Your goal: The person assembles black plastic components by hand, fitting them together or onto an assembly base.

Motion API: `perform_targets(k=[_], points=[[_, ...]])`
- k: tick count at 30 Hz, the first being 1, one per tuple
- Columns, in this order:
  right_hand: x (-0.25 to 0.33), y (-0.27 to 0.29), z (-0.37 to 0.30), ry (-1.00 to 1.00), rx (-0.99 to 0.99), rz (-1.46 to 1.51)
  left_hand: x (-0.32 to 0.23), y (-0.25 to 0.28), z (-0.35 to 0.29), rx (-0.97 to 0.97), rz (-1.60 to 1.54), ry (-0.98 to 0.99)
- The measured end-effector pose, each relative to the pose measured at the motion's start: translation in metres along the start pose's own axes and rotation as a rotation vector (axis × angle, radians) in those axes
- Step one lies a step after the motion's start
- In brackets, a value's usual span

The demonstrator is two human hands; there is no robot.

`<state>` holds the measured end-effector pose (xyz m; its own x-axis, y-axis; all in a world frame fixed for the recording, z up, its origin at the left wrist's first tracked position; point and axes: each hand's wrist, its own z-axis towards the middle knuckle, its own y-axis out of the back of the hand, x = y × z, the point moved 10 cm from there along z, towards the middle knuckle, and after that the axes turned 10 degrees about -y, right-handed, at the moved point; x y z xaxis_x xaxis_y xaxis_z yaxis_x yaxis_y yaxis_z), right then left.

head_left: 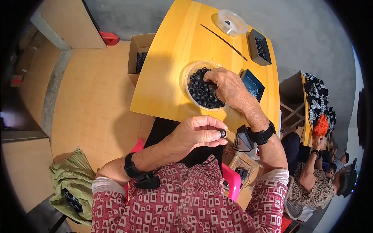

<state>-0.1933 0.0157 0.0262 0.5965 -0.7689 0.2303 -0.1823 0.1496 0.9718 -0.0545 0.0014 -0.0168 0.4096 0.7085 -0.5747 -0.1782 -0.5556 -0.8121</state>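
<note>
Between thumb and fingertips, my left hand (204, 133) pinches a small black round part (222, 133) with a paler centre. It is held in front of the table's near edge, above my lap. My right hand (230, 87) reaches into a transparent round bowl (189, 97), its fingers curled down among the contents. That bowl is full of loose black ring-shaped parts (202, 92). Whatever the right fingertips hold, if anything, is hidden by the hand. Right beside this hand lies a dark blue tray (253, 83) with small pale bluish pieces in it.
On the yellow table (171, 50) are a thin dark rod (224, 42), a translucent bowl (232, 23) and a grey box (259, 47) of dark parts. A cardboard box (136, 46) stands left of it. At right a person (314, 182) handles something orange (321, 125).
</note>
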Motion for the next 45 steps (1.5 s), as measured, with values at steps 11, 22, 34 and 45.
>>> perform_targets(k=[11,22,34,45], points=[[-0.044,0.003,-0.016,-0.224,0.048,0.942,-0.004,0.008,0.003,-0.030,-0.015,-0.015],[-0.057,0.012,-0.021,-0.334,-0.020,1.146,-0.006,0.012,0.005,-0.071,-0.028,-0.051],[-0.014,0.020,-0.020,-0.003,-0.079,0.038,-0.004,0.011,0.004,-0.069,-0.006,-0.042],[-0.018,0.005,-0.019,-0.011,0.131,0.183,-0.003,0.011,0.003,-0.074,0.001,-0.018]])
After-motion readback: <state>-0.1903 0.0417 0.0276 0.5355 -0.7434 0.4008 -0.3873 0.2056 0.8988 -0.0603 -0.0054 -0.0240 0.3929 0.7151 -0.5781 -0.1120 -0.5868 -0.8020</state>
